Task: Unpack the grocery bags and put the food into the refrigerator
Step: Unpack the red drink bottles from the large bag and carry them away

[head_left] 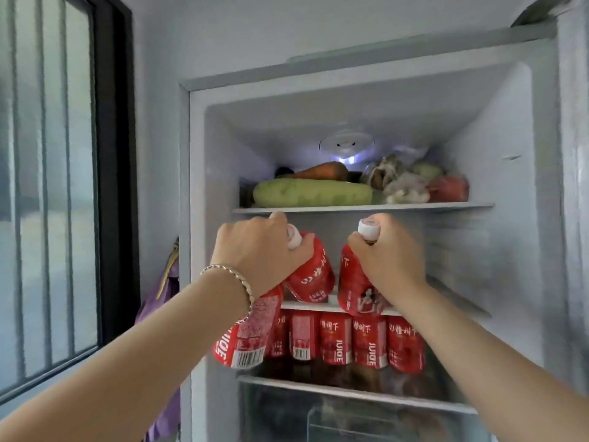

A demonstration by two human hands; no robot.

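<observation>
The refrigerator (510,148) stands open in front of me. My left hand (258,250) grips the necks of two red juice bottles: one (310,275) leans over the middle shelf (331,306), the other (245,333) hangs in front of the fridge's left edge. My right hand (385,253) grips the neck of a third red juice bottle (355,282) with a white cap, its base at the middle shelf's front edge. A row of several red juice bottles (350,339) stands on the shelf below.
The top shelf (363,208) carries a long green gourd (312,193), a carrot (322,171) and bagged produce (414,183). A clear drawer (350,416) sits at the bottom. A barred window (47,186) is on the left, with purple cloth (165,288) hanging beside the fridge.
</observation>
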